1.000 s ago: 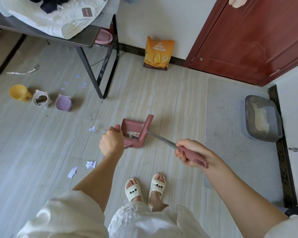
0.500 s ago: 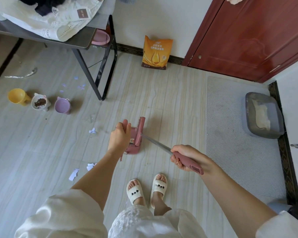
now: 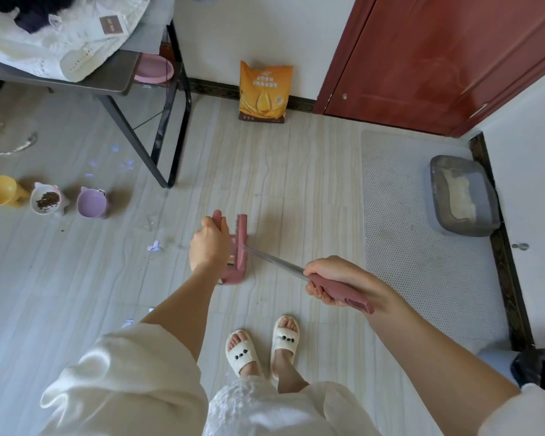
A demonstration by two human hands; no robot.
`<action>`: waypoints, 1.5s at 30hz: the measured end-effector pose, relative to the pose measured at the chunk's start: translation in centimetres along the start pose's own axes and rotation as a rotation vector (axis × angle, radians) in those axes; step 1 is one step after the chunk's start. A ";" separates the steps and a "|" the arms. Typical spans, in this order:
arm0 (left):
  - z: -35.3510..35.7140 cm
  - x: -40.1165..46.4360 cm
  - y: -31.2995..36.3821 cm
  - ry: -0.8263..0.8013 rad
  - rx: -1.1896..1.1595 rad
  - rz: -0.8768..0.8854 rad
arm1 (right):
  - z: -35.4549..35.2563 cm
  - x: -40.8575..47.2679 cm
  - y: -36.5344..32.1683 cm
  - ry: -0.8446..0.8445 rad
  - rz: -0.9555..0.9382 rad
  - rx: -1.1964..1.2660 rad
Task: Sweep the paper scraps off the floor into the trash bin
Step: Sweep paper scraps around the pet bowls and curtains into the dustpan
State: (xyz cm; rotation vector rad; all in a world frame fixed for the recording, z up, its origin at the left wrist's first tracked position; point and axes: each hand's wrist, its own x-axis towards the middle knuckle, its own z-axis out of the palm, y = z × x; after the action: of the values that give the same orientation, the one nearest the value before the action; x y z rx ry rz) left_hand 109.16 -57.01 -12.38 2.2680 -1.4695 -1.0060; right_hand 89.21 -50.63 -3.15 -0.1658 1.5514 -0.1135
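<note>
My left hand (image 3: 209, 243) grips the top of a pink dustpan handle, and the pink dustpan (image 3: 232, 275) stands on the floor just beneath it, partly hidden by my hand. My right hand (image 3: 331, 280) grips the pink handle of a broom (image 3: 340, 289), whose metal shaft runs left to the pink broom head (image 3: 241, 240) set against the dustpan. Pale purple paper scraps lie on the floor: one (image 3: 154, 246) left of the dustpan, several (image 3: 126, 165) under the table, one (image 3: 127, 323) by my left sleeve. A dark-lined trash bin (image 3: 538, 366) shows at the right edge.
A black-legged table (image 3: 170, 133) with white cloth stands at top left. A yellow cup (image 3: 0, 191), a food bowl (image 3: 46, 199) and a purple cup (image 3: 92, 202) sit on the floor. An orange bag (image 3: 264, 91) leans against the wall. A grey mat (image 3: 422, 247) holds a litter tray (image 3: 463, 196).
The dustpan has turned from lying open to standing nearly edge-on, and my left hand has shifted right over it. The broom head has closed in against the pan.
</note>
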 end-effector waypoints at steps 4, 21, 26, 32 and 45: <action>-0.1 0.4 0.2 0.018 -0.004 0.000 | -1.8 -1.3 -1.8 0.026 -0.038 -0.066; -2.1 0.8 -1.7 0.020 -0.068 -0.024 | -1.7 1.3 -3.0 0.008 -0.153 0.123; -3.7 1.5 -2.5 0.053 -0.143 -0.070 | -0.7 1.4 -4.2 0.048 -0.145 0.029; -5.1 2.6 -3.0 0.084 -0.200 -0.041 | -0.4 1.1 -4.3 0.108 -0.108 -0.095; -6.8 3.5 -4.3 0.133 -0.217 -0.032 | 1.4 1.8 -6.1 0.271 -0.286 -0.279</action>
State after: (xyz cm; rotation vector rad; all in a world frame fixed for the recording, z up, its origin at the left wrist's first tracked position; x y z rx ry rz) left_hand 117.54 -59.11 -11.20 2.1638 -1.2121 -0.9522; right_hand 90.86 -56.89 -3.84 -0.6145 1.8027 -0.1493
